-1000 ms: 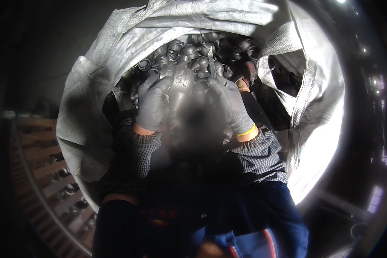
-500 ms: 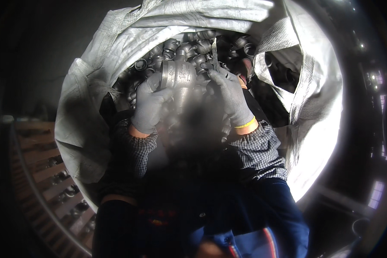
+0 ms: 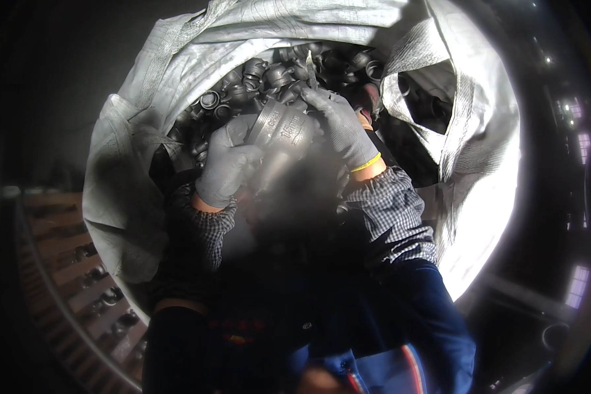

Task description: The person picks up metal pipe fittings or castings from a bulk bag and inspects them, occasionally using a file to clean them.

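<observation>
My left hand (image 3: 228, 163), in a grey knit glove, is closed around a large grey pipe fitting (image 3: 287, 134) with a ribbed collar and raised lettering. The fitting is tilted, its collar end up and to the left. On its right side, my gloved right hand (image 3: 347, 131) grips a knife (image 3: 311, 71), whose narrow pale blade points up and away from me. The handle is hidden in the glove. A dark blur covers the lower part of the fitting. Beneath both hands lies a heap of similar dark fittings (image 3: 240, 92).
A white woven bulk bag (image 3: 128, 217) surrounds the heap, its strap loop (image 3: 463, 118) standing at the right. Something reddish (image 3: 372, 96) shows beside my right hand. Slatted wooden boards (image 3: 59, 253) with more fittings behind them are at the lower left.
The fitting has turned from upright to tilted, its lower part swinging left. My right hand and the knife have shifted a little left and up.
</observation>
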Tool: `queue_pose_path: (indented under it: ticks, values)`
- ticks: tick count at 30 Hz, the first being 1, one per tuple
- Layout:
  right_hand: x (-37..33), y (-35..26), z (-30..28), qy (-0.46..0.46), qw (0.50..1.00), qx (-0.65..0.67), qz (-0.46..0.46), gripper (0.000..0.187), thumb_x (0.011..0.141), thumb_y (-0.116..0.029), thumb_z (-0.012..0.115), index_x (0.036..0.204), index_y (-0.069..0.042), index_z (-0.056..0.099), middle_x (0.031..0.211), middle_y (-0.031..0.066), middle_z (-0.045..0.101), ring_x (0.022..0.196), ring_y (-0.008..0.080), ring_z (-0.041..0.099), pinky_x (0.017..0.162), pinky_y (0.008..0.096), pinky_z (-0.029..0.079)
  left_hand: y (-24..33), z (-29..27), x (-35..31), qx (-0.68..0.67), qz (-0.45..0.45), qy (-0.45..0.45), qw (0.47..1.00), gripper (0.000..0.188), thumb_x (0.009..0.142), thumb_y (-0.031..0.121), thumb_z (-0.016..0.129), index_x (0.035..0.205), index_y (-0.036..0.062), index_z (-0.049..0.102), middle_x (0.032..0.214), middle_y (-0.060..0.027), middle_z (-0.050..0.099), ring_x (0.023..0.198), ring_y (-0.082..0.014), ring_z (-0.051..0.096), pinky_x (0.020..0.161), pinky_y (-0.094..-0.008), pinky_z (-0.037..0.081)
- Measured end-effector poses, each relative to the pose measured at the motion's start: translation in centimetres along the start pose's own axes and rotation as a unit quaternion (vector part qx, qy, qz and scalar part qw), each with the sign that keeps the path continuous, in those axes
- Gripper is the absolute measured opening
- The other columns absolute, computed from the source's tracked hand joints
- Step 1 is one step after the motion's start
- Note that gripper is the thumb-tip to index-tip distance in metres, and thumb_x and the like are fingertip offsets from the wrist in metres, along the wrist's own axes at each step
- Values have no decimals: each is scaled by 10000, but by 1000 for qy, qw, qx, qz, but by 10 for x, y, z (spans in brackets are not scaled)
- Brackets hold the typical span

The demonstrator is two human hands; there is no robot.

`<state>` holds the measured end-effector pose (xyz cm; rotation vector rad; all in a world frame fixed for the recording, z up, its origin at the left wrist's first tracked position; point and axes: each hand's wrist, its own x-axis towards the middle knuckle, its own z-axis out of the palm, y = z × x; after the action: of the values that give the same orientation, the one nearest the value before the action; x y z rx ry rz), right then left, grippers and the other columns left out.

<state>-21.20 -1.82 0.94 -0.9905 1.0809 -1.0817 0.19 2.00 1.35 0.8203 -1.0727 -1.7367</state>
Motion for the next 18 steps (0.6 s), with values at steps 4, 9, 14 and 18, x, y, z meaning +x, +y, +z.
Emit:
queue_pose_path:
  ticks: [4,9,14,18]
  values:
    - [3,10,0,36,998,41,19,219,890,-244,592,835,-37,639,679,26,623,460,51,485,409,187,361,3,11,-1,-45,56,-22,997,607,673,-87,453,1280,-77,443,1174,-151,581,970,-181,608,881,-292,471]
    - [6,22,-14,23,983,181,7,185,926,-132,496,991,3,604,864,61,614,716,120,592,652,244,510,13,20,-5,89,114,-55,988,600,743,2,529,1333,-38,423,1377,-168,433,1261,-219,434,1035,-346,345]
    - [9,29,-19,70,987,142,-9,190,931,-168,505,963,-3,591,850,55,613,664,100,575,578,230,479,9,26,-4,290,221,-74,928,412,808,134,595,1175,-53,586,1418,-204,378,1308,-292,375,1072,-382,292]
    - [39,73,-46,109,983,100,-110,231,947,-199,488,955,1,602,783,39,607,588,70,548,500,201,443,6,16,-4,265,171,-27,949,268,851,103,539,1038,-53,651,1347,-214,463,1199,-258,481,1010,-347,364]
